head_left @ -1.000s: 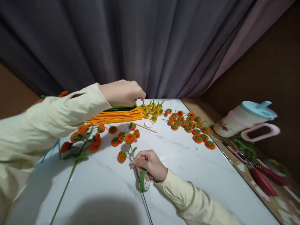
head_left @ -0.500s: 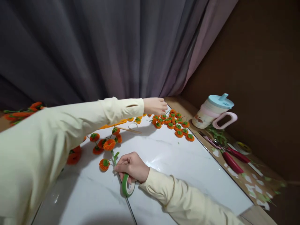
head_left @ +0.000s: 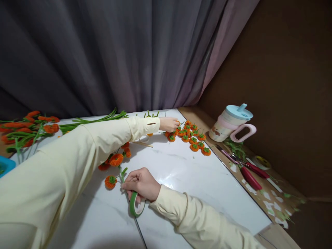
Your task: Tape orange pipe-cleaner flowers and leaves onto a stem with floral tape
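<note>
My right hand [head_left: 141, 183] pinches the green-wrapped stem [head_left: 121, 174] of a branch of fuzzy orange chenille persimmons [head_left: 116, 159]. A roll of green floral tape [head_left: 133, 205] hangs in the same hand's fingers, and a thin dark wire runs down below it. One persimmon [head_left: 110, 182] on the branch sticks out to the left. Reaching across the table, my left hand [head_left: 169, 124] has its fingers closed at the edge of a pile of small orange persimmons with green tops [head_left: 193, 140]. What those fingertips hold is hidden.
A cup with a blue lid [head_left: 230, 122] stands at the right, beyond pliers with red handles [head_left: 251, 178] and paper scraps. Green chenille stems [head_left: 95, 119] and orange bunches [head_left: 23, 128] lie at the far left, near a blue container [head_left: 6, 165]. A curtain [head_left: 116, 52] hangs behind.
My left hand has lowered onto the persimmon pile and its fingers have closed. My right hand keeps its grip on the stem and tape. The view has shifted slightly.
</note>
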Motion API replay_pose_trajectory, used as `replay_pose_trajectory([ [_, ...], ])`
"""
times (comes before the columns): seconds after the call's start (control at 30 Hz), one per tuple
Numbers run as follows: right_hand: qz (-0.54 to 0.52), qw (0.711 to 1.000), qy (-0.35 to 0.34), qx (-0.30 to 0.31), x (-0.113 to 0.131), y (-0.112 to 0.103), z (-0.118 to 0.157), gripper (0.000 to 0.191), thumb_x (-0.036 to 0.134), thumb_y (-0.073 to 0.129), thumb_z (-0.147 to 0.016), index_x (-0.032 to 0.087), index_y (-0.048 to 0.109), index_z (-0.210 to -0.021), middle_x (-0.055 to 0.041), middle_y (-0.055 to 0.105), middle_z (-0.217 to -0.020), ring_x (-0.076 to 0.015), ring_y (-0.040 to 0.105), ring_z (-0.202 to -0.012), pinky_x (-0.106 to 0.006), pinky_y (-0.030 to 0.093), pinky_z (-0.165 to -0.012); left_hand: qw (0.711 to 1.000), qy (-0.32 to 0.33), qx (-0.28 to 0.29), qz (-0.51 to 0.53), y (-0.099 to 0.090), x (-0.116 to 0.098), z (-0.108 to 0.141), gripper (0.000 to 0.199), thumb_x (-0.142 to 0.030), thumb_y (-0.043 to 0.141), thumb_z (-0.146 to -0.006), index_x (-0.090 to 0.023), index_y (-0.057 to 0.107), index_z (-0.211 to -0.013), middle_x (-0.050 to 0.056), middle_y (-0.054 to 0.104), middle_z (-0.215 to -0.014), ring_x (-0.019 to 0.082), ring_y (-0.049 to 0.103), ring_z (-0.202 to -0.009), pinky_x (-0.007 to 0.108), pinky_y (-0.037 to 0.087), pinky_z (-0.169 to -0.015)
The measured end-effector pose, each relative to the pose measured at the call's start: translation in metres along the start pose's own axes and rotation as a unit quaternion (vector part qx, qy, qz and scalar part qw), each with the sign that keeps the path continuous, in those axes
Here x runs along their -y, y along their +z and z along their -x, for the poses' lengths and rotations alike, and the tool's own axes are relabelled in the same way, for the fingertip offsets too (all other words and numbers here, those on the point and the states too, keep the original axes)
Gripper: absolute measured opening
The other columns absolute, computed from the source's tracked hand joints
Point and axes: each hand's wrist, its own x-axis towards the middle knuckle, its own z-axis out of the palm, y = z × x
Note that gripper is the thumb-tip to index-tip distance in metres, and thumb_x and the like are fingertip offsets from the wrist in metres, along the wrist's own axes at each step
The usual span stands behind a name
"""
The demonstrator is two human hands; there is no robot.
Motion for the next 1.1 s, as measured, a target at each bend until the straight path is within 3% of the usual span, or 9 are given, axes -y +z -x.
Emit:
replay_pose_trajectory([
  [0.1, 0.004, 1.0, -0.006, 0.003, -0.001, -0.001, 0.0, 0.014, 0.021, 0.064, -0.062, 0.014, 0.056, -0.053, 0.0061, 0.054, -0.04, -0.0053, 0.041, -0.024, -0.014, 0.024, -0.021, 0.999, -0.019, 0.02, -0.017, -0.007, -0.007, -0.003, 0.022, -0.028, 0.049, -0.088, -0.017, 0.057, -0.106, 0.009, 0.057, -0.111, 0.017, 0.057, -0.094, 0.036, 0.048, -0.081],
  [0.2, 0.014, 1.0, 0.0, -0.001, -0.001, -0.001, 0.0, 0.015, 0.022, 0.064, -0.063, 0.015, 0.055, -0.054, 0.006, 0.054, -0.04, -0.0051, 0.041, -0.024, -0.014, 0.024, -0.022, 0.998, -0.06, 0.008, -0.032, -0.025, -0.009, -0.002, 0.009, -0.01, 0.056, -0.079, -0.013, 0.062, -0.074, 0.011, 0.064, -0.085, 0.019, 0.057, -0.086, 0.033, 0.044, -0.079],
  [0.4, 0.01, 1.0, -0.003, -0.009, 0.001, 0.001, 0.002, 0.017, 0.026, 0.066, -0.062, 0.015, 0.055, -0.053, 0.0054, 0.054, -0.04, -0.0053, 0.039, -0.024, -0.014, 0.022, -0.022, 0.973, -0.205, -0.099, -0.044, -0.1, -0.046, 0.04, 0.02, -0.006, 0.046, -0.078, -0.012, 0.065, -0.074, 0.012, 0.065, -0.082, 0.019, 0.058, -0.078, 0.03, 0.038, -0.069],
  [0.5, 0.028, 0.999, -0.016, -0.013, 0.0, 0.0, 0.001, 0.019, 0.028, 0.064, -0.063, 0.015, 0.055, -0.053, 0.0051, 0.052, -0.04, -0.0051, 0.037, -0.023, -0.015, 0.021, -0.022, 0.883, -0.351, -0.23, 0.209, -0.135, -0.109, 0.076, 0.011, -0.02, 0.059, -0.074, -0.013, 0.068, -0.076, 0.003, 0.065, -0.066, 0.015, 0.058, -0.062, 0.023, 0.039, -0.057],
  [0.57, 0.059, 0.998, -0.034, -0.009, -0.001, -0.001, 0.0, 0.02, 0.027, 0.062, -0.066, 0.016, 0.053, -0.052, 0.005, 0.051, -0.039, -0.0053, 0.036, -0.023, -0.016, 0.022, -0.022, 0.785, -0.435, -0.216, 0.384, -0.143, -0.16, 0.099, 0.011, -0.023, 0.061, -0.073, -0.014, 0.068, -0.072, 0.001, 0.062, -0.057, 0.014, 0.057, -0.054, 0.021, 0.039, -0.05],
  [0.67, 0.092, 0.993, -0.067, -0.004, -0.002, -0.001, -0.001, 0.022, 0.026, 0.059, -0.068, 0.016, 0.05, -0.05, 0.005, 0.05, -0.041, -0.0054, 0.037, -0.025, -0.016, 0.025, -0.024, 0.643, -0.505, -0.166, 0.551, -0.13, -0.223, 0.127, 0.008, -0.023, 0.063, -0.07, -0.016, 0.064, -0.07, -0.002, 0.062, -0.053, 0.013, 0.056, -0.048, 0.02, 0.041, -0.046],
  [0.73, 0.1, 0.992, -0.071, 0.004, -0.002, 0.0, 0.0, 0.02, 0.026, 0.057, -0.07, 0.016, 0.053, -0.053, 0.0041, 0.051, -0.045, -0.0051, 0.037, -0.027, -0.016, 0.025, -0.026, 0.599, -0.534, -0.171, 0.572, -0.109, -0.25, 0.139, 0.009, -0.025, 0.063, -0.07, -0.017, 0.062, -0.072, -0.001, 0.063, -0.057, 0.013, 0.058, -0.053, 0.019, 0.04, -0.046],
  [0.9, 0.175, 0.982, -0.063, -0.028, -0.004, 0.003, 0.002, 0.024, 0.022, 0.056, -0.071, 0.017, 0.046, -0.049, 0.0058, 0.044, -0.037, -0.0067, 0.039, -0.027, -0.016, 0.024, -0.028, 0.669, -0.587, -0.25, 0.381, -0.071, -0.268, 0.153, 0.007, -0.01, 0.054, -0.07, -0.016, 0.058, -0.071, -0.002, 0.057, -0.064, 0.009, 0.05, -0.053, 0.017, 0.035, -0.046],
  [1.1, 0.203, 0.978, -0.034, -0.02, -0.004, 0.008, 0.002, 0.026, 0.03, 0.055, -0.074, 0.015, 0.055, -0.053, 0.0004, 0.055, -0.044, -0.0073, 0.042, -0.028, -0.017, 0.029, -0.029, 0.693, -0.541, -0.283, 0.383, -0.06, -0.26, 0.155, 0.052, -0.008, 0.046, -0.073, -0.022, 0.046, -0.124, -0.006, 0.053, -0.061, 0.006, 0.042, -0.041, 0.018, 0.039, -0.05],
])
